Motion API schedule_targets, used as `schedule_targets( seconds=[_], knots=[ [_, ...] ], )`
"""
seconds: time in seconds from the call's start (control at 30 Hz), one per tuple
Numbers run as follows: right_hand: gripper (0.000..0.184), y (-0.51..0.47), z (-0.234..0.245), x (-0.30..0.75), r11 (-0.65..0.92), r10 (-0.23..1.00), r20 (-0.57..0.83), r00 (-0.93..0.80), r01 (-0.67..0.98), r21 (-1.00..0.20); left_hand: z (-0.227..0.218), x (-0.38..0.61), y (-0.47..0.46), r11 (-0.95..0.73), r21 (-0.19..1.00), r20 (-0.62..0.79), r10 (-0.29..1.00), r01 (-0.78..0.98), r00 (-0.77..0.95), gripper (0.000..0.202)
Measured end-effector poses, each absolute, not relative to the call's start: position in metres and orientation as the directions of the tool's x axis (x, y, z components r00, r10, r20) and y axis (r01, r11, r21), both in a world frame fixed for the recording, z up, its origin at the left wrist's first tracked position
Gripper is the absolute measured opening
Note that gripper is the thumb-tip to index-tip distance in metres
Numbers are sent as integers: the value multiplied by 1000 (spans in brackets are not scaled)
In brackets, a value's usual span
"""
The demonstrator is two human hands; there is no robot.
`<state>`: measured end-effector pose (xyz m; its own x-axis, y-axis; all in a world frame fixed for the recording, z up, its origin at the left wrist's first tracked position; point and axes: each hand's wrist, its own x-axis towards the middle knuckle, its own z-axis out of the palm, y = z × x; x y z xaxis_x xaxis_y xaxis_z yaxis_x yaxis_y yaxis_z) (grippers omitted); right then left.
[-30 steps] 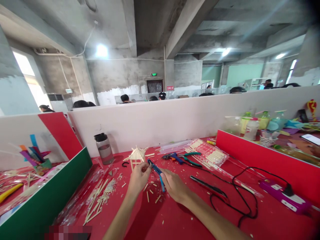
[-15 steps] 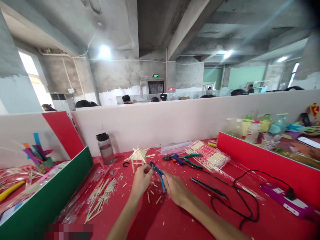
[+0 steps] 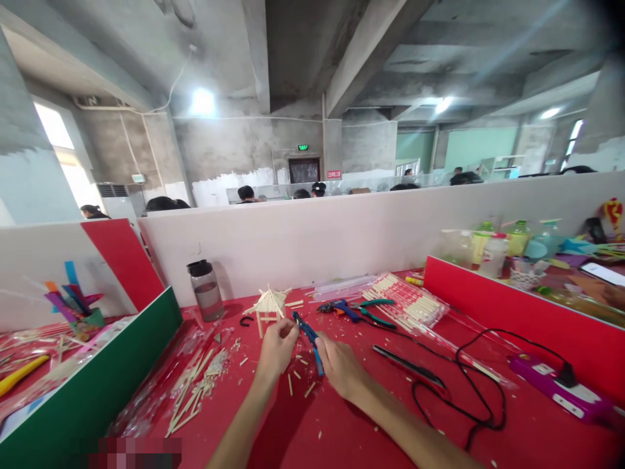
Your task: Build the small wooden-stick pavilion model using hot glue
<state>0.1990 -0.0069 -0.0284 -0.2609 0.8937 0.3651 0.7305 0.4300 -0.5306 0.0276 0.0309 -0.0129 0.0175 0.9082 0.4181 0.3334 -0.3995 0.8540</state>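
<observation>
My right hand (image 3: 340, 366) is closed around blue-handled pliers (image 3: 307, 335), whose jaws point up and to the left. Close to the jaws, my left hand (image 3: 277, 345) pinches something too small to make out. Just behind the left hand stands a small pavilion made of wooden sticks (image 3: 271, 305), with a peaked roof on posts. Short cut stick pieces (image 3: 290, 384) lie on the red tabletop (image 3: 273, 423) under and around my hands.
On the left lie loose sticks (image 3: 188, 410) and a water bottle (image 3: 206, 292). To the right are a glue gun (image 3: 342, 309), green-handled pliers (image 3: 378, 305), packed sticks (image 3: 407, 303), a black-and-red tool (image 3: 410, 368), a cable and a purple power strip (image 3: 561, 389). Partitions (image 3: 317, 241) border the table.
The jaws of the pliers have shifted very slightly beside my left fingertips. Otherwise both hands stay nearly where they were.
</observation>
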Motion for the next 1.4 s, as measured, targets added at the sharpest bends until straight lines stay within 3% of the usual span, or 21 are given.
schedule_targets(
  seconds=[0.37, 0.53, 0.7, 0.83, 0.93, 1.07, 1.2, 1.3, 1.4],
  knots=[
    [51, 1, -25, 208, 408, 899, 378, -220, 734, -543, -12, 26, 29, -394, 877, 401, 916, 276, 36, 32],
    [51, 14, -19, 228, 317, 912, 378, -157, 855, -410, -3, 29, 22, -366, 907, 355, 931, 206, 90, 36],
    [54, 31, -21, 253, 200, 906, 409, -110, 963, -183, 0, 33, 17, -312, 947, 295, 940, 79, 169, 33],
    [53, 40, -26, 267, 155, 936, 329, -128, 986, -57, -2, 34, 17, -263, 964, 263, 939, -32, 220, 31],
    [52, 42, -32, 270, 170, 954, 256, -153, 984, -45, -2, 35, 16, -213, 973, 229, 945, -92, 233, 29],
    [58, 43, -36, 267, 172, 962, 231, -144, 979, -106, 1, 37, 13, -227, 973, 228, 943, -35, 242, 28],
    [53, 40, -29, 260, 286, 915, 359, -183, 923, -259, 1, 38, 11, -363, 918, 308, 907, 161, 288, 27],
    [36, 34, -16, 249, 501, 854, 447, -265, 652, -569, -3, 39, 9, -484, 814, 375, 860, 320, 347, 25],
    [31, 28, -9, 235, 521, 842, 415, -344, 319, -792, -6, 40, 7, -547, 713, 380, 827, 438, 414, 23]
  ],
)
